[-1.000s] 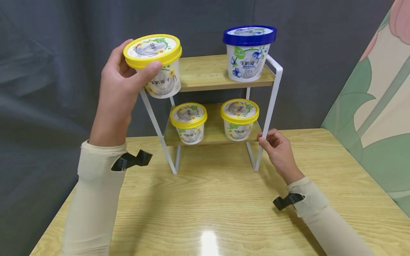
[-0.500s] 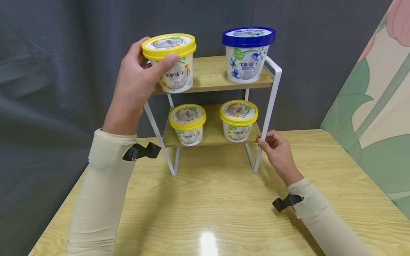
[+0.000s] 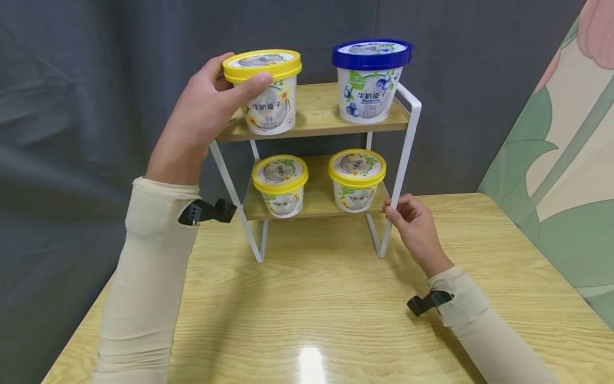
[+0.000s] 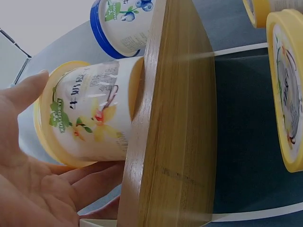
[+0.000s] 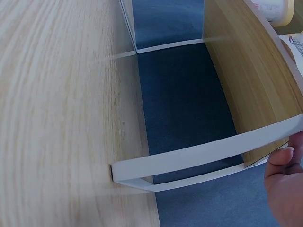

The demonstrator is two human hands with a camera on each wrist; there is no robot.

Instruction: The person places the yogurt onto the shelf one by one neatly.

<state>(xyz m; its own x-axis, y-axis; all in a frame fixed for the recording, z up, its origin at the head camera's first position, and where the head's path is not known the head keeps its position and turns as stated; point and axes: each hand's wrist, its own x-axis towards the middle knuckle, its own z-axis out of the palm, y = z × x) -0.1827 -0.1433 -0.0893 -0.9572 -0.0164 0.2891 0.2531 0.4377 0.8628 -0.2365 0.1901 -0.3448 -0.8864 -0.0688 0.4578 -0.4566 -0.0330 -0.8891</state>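
My left hand grips a yellow-lidded tub at the upper left, its thumb on the front near the lid. The tub stands upright at the left of the rack's top shelf. In the left wrist view its base appears to meet the shelf board. My right hand holds the white metal leg of the two-tier rack at lower shelf height, thumb in front. The right wrist view shows only part of this hand, at the frame.
A blue-lidded tub stands at the right of the top shelf. Two smaller yellow-lidded tubs sit on the lower shelf. The rack stands on a wooden table, before a dark curtain; a floral panel is on the right.
My left hand has brought the yellow-lidded tub rightward onto the left part of the top shelf, straightening it from a tilt. The right hand has kept its place on the rack.
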